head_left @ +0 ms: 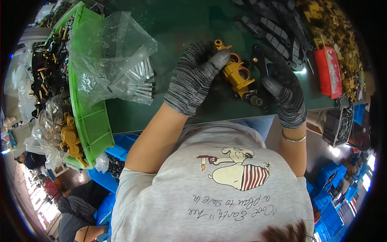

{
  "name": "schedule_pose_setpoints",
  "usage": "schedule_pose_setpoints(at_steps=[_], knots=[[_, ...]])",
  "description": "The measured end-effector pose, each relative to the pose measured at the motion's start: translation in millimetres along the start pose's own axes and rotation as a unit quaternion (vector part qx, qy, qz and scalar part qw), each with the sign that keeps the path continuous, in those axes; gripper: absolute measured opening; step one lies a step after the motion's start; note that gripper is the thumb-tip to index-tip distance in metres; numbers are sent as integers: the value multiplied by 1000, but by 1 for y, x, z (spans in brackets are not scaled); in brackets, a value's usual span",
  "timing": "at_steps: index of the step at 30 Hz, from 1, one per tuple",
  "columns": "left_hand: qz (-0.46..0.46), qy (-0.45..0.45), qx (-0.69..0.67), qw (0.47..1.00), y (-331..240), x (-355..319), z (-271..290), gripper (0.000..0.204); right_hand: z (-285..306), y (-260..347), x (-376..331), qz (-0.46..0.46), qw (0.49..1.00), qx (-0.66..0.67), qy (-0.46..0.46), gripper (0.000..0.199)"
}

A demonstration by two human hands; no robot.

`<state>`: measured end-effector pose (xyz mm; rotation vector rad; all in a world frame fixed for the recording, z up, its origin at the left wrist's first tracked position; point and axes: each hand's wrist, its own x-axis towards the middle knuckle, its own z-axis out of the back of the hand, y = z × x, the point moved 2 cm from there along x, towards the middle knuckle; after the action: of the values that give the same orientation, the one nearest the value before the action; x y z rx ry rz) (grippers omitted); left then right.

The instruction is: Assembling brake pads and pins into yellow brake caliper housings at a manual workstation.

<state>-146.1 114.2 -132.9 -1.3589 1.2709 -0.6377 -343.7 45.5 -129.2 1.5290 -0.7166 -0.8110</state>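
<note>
My left hand (pixel 196 76), in a grey knit glove, grips a yellow metal caliper-shaped part (pixel 237 74) with two round bores, held just above the green table (pixel 189 28). My right hand (pixel 285 93), in a darker grey glove, holds a black metal bracket (pixel 258 60) pressed against the right side of the yellow part. A small black fitting (pixel 253 99) shows at the lower end of the pair. The fingers of both hands hide much of where the two parts meet.
A green crate (pixel 90 121) at the left holds black and gold parts. Clear plastic bags with silver bolts (pixel 139 80) spill from it onto the table. Black flat parts (pixel 278 28), gold parts (pixel 338 28) and a red box (pixel 328 71) lie at the right. Blue bins (pixel 117 153) stand below.
</note>
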Motion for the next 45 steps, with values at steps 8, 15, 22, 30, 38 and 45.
schedule_pose_setpoints(at_steps=[8, 15, 22, 30, 38, 45], knots=[[13, -2, 8, 1000, -2, 0, 1, 40, 0, 2, 4, -30, 999, -12, 8, 52], [-1, -15, 2, 1000, -2, -2, -1, 40, -1, 9, -5, -25, 996, -81, -32, 50], [-15, -14, 21, 1000, -1, -1, 1, 40, -4, 11, -4, 2, 999, -40, -5, 53], [-10, -7, 5, 1000, 0, 0, 3, 41, -7, 18, -7, -42, 998, -31, -18, 54], [-18, -1, 14, 1000, 2, 1, 4, 40, -17, 14, -4, -41, 997, -28, -56, 54], [-23, -13, 43, 999, 4, 1, 5, 37, -17, 17, 1, -42, 998, -46, -29, 45]])
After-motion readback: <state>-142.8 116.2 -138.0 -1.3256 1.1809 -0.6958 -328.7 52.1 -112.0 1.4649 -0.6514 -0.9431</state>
